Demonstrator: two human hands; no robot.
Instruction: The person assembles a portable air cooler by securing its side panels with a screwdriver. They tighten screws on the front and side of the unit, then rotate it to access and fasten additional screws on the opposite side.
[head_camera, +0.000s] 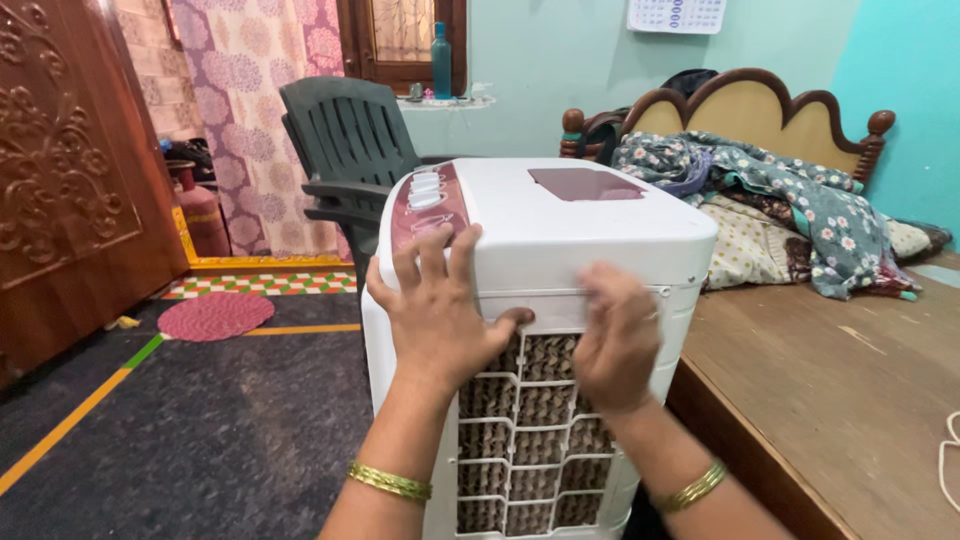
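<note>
A white air cooler (560, 225) with a maroon control strip and a maroon top panel stands on the floor before me. Its near side is a white grille (530, 440) over brown honeycomb padding. My left hand (437, 305) lies flat on the cooler's upper left corner, thumb hooked at the grille's top edge. My right hand (618, 335) presses on the grille's upper right part, fingers curled and slightly blurred. Both wrists wear gold bangles.
A dark green plastic chair (345, 150) stands behind the cooler. A bare wooden bed (830, 380) with crumpled floral blankets (790, 200) is at the right. A carved wooden door (70, 170), a red gas cylinder (200, 210) and a round pink mat (215, 315) are at the left.
</note>
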